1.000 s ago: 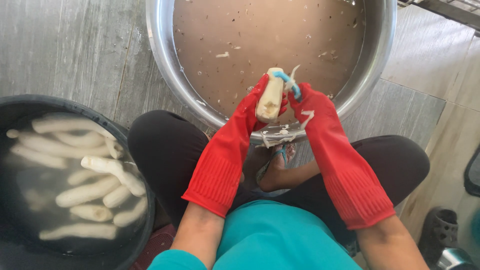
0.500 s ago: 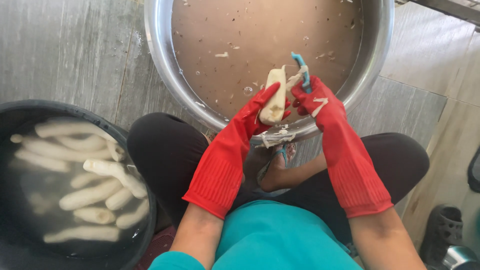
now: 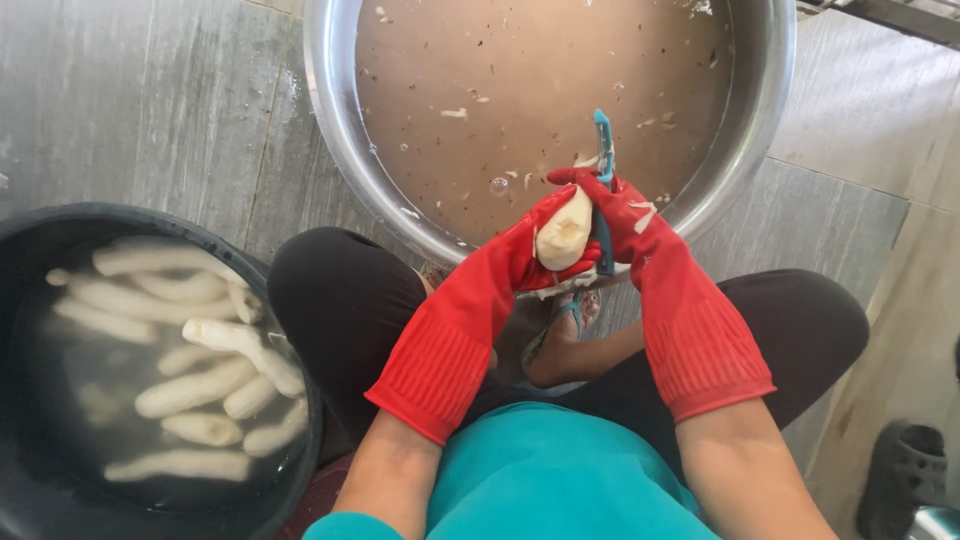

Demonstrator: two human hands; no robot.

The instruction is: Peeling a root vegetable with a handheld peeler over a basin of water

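Note:
Both my hands wear long red rubber gloves. My left hand grips a pale peeled root, its cut end facing me, over the near rim of a large steel basin. My right hand holds a blue-handled peeler against the right side of the root, its head pointing away from me. The basin is full of murky brown water with bits of peel afloat.
A black tub at my lower left holds several peeled white roots in water. My knees in black trousers flank my sandalled foot. The floor is grey tile. A dark shoe lies at the lower right.
Both hands have shifted slightly right and up over the basin rim. The peeler has moved from across the root's top to upright along its right side.

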